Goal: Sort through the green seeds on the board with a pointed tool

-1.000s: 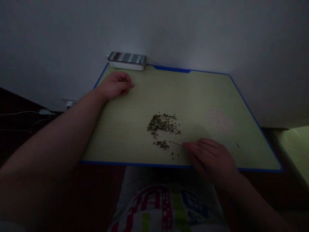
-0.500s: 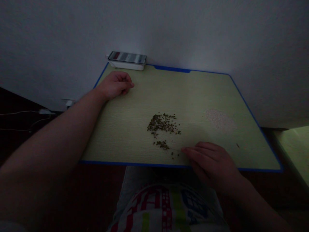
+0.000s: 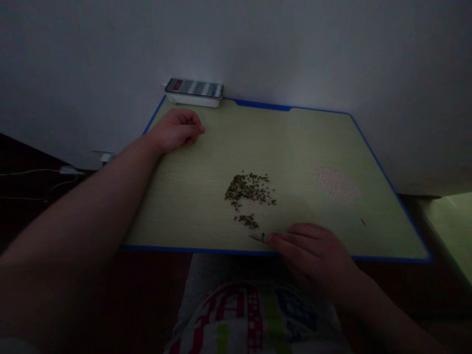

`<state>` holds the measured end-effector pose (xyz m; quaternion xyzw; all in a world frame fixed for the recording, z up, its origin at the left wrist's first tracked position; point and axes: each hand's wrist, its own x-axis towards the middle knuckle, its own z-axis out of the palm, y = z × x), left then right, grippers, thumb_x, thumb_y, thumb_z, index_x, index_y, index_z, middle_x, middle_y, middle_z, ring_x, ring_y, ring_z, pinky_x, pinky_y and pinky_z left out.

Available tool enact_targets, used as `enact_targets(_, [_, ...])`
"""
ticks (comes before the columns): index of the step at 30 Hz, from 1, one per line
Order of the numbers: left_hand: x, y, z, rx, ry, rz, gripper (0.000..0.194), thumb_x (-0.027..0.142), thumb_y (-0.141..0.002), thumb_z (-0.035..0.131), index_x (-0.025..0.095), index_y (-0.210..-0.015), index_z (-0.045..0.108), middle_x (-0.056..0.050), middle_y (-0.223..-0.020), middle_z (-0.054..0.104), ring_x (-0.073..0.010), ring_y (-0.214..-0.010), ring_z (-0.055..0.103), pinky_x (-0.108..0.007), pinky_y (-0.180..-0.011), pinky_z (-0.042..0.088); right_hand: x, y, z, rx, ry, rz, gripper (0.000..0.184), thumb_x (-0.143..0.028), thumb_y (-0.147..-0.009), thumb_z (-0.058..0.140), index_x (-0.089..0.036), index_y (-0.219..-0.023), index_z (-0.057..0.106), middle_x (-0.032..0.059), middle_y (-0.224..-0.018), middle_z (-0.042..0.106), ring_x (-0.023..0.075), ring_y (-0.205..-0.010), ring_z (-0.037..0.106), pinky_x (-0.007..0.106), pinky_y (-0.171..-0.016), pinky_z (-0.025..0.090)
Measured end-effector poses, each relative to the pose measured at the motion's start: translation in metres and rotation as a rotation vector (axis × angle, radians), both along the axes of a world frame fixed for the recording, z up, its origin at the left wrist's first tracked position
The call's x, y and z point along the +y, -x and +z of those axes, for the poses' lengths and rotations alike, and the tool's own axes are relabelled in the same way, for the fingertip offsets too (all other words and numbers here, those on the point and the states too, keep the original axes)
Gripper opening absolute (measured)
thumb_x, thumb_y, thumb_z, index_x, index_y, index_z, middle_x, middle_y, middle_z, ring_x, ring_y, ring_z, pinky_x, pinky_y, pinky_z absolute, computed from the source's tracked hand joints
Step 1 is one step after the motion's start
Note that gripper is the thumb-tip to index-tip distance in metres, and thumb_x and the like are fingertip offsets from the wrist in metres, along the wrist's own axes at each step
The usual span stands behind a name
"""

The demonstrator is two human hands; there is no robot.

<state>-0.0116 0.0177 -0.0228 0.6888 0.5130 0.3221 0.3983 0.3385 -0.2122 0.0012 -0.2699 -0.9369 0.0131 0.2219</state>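
Observation:
My left hand (image 3: 176, 130) rests curled near the far left corner of a pale green board with a blue edge (image 3: 295, 140), holding nothing. My right hand (image 3: 309, 253) lies at the near edge, its fingertips pinching a thin pick (image 3: 257, 238). The pick's tip points left, beside a few stray dark green grains (image 3: 263, 238). Farther up, a small clump of the grains (image 3: 247, 221) and a larger scattered heap (image 3: 250, 189) lie on the board. A pale patch of fine grains (image 3: 335, 184) lies to the right.
A phone (image 3: 193, 87) lies on a white holder at the board's far edge, against a white wall (image 3: 295, 44). A white cable (image 3: 37, 172) runs along the dark floor at left. Printed cloth over my lap (image 3: 254, 314) lies below the near edge.
My right hand has slid toward me and a little left along the board, taking the pick to the near edge. My left hand has not moved.

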Motion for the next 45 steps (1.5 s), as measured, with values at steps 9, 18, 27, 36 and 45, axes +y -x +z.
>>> enact_targets(9, [-0.011, -0.006, 0.010, -0.011, 0.064, 0.022, 0.014, 0.020, -0.086, 0.063, 0.018, -0.076, 0.054, 0.007, -0.049, 0.051, -0.0044, -0.046, 0.040, -0.025, -0.051, 0.025, 0.005, -0.019, -0.002, 0.056, 0.008, -0.094, 0.034, -0.006, -0.094, 0.053, -0.018, -0.124, 0.064, 0.0059, -0.090, 0.080, 0.0185, -0.068, 0.067, 0.031, -0.062, 0.056])
enact_targets(18, [-0.014, -0.007, 0.012, -0.063, 0.078, 0.013, 0.015, 0.009, -0.090, 0.059, 0.015, -0.077, 0.054, 0.012, -0.045, 0.053, -0.0009, -0.042, 0.042, -0.025, -0.047, 0.026, 0.012, -0.017, -0.008, 0.040, 0.021, -0.098, 0.035, -0.006, -0.094, 0.051, -0.016, -0.125, 0.065, 0.0074, -0.090, 0.079, 0.0196, -0.071, 0.066, 0.032, -0.064, 0.056])
enact_targets(27, [-0.016, -0.012, 0.017, -0.028, 0.078, 0.039, 0.015, 0.009, -0.087, 0.059, 0.016, -0.074, 0.054, 0.010, -0.044, 0.051, -0.0020, -0.041, 0.040, -0.024, -0.048, 0.026, 0.009, -0.025, 0.001, 0.000, 0.063, -0.017, 0.037, -0.005, -0.093, 0.048, -0.018, -0.123, 0.065, 0.0064, -0.093, 0.080, 0.0200, -0.075, 0.070, 0.033, -0.065, 0.058])
enact_targets(36, [0.000, 0.003, 0.000, 0.071, 0.001, -0.017, 0.013, 0.027, -0.084, 0.064, 0.016, -0.085, 0.058, 0.003, -0.061, 0.047, -0.0080, -0.058, 0.049, -0.024, -0.061, 0.030, 0.002, -0.025, 0.001, 0.021, 0.055, -0.006, 0.037, -0.005, -0.093, 0.048, -0.018, -0.125, 0.062, 0.0062, -0.094, 0.081, 0.0194, -0.075, 0.071, 0.033, -0.065, 0.059])
enact_targets(45, [-0.001, 0.000, 0.001, 0.043, 0.037, 0.032, 0.013, 0.026, -0.082, 0.066, 0.017, -0.083, 0.057, 0.002, -0.062, 0.048, -0.0092, -0.061, 0.052, -0.024, -0.062, 0.030, -0.003, -0.020, 0.004, 0.039, 0.048, 0.000, 0.029, -0.007, -0.098, 0.047, -0.018, -0.118, 0.064, 0.0055, -0.095, 0.082, 0.0185, -0.071, 0.070, 0.032, -0.062, 0.057])
